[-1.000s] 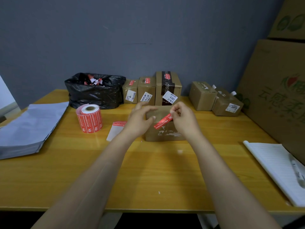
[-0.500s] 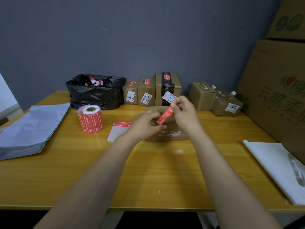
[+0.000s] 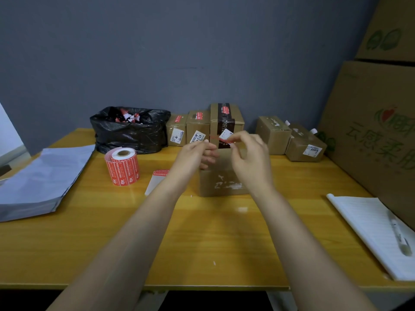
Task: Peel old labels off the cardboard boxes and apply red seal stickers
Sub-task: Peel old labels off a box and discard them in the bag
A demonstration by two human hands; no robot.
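Yellow wooden surface (image 3: 89,232) pushed up against a grey-blue wall. The cardboard box (image 3: 221,182) sits mid-surface, plain brown, with ragged white scraps of torn label on its front face. Just above it, the left hand (image 3: 198,152) and right hand (image 3: 250,153) each pinch one end of a red seal sticker (image 3: 221,139), seen edge-on as a thin red strip, kinda blurry. The sticker roll (image 3: 122,168) stands off to the left, near a black bag (image 3: 132,133).
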